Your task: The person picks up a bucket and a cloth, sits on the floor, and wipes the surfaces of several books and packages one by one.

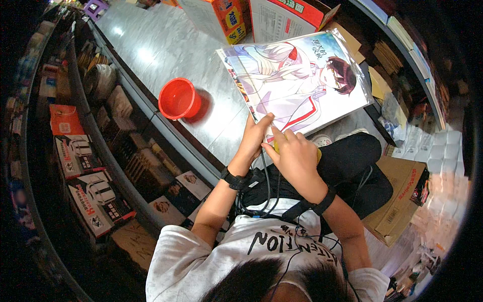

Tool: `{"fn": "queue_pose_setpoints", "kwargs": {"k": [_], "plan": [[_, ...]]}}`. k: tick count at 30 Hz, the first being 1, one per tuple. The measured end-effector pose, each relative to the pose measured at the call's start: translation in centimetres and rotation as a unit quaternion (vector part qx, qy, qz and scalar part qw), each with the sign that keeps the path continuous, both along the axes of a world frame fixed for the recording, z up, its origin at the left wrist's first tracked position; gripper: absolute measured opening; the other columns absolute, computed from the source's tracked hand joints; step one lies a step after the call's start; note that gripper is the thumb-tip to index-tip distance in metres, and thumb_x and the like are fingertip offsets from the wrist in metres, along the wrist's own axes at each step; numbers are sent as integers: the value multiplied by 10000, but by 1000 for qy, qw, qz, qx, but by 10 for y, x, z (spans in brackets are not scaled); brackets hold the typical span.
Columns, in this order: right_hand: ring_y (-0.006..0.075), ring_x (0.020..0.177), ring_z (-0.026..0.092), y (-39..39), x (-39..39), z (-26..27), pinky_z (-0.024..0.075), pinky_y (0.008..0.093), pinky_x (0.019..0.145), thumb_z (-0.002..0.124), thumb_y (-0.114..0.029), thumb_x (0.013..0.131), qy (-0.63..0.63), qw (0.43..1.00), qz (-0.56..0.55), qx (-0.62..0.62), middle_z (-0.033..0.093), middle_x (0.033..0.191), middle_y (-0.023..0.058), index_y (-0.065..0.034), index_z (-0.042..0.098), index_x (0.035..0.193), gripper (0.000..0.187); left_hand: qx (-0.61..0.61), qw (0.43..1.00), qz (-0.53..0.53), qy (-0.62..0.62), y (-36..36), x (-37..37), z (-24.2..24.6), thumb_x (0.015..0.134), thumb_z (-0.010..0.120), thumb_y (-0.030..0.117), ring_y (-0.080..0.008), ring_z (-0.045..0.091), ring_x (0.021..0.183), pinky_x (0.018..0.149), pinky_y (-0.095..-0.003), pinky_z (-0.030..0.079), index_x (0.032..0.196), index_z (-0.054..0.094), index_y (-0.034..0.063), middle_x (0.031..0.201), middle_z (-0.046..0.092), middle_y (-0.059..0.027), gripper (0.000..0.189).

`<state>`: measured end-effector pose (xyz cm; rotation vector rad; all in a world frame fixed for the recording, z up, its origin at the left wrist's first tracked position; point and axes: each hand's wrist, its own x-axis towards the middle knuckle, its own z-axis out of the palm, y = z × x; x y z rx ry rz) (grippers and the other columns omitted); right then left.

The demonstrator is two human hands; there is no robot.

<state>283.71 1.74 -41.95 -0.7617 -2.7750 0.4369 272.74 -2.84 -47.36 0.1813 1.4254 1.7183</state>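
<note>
A flat pack of anime posters [298, 83] in a clear plastic sleeve is held up before me, tilted, its picture facing up. My left hand [253, 136] grips the pack's near corner, thumb on top and fingers underneath. Beside it, my right hand [296, 160] is curled over a yellow thing [319, 154], perhaps a cloth, mostly covered by the palm. The fingertips of that hand touch the pack's near edge. Black bands circle both wrists, and cables run down over my lap.
A red plastic bucket [179, 99] stands on the grey tiled floor [139, 56]. Shelves with boxed goods [100, 202] run along the left. Open cartons [286, 20] stand beyond the posters. At right are a flattened cardboard box [396, 196] and white plastic-wrapped packs [441, 151].
</note>
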Motion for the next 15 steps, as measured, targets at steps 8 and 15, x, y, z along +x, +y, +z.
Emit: {"fn": "queue_pose_setpoints", "kwargs": {"k": [8,15], "plan": [[255,754,605,11,5,2,476,332,649,666,-365,723,-16,986,-53,-160,614,829,114,-50,613,1005,426,71,988,-18,-139,-5,-3,3,898,304,532,-196,496,1056,873,-317,421,1250,344,-1,1141,500,-121,640],[235,817,581,53,7,-22,452,289,740,624,-235,769,29,857,150,-492,596,909,144,-81,570,1120,388,82,995,46,-29,-4,-15,-16,888,471,390,-177,509,1018,847,-292,425,1224,341,4,1126,503,-123,528]]}}
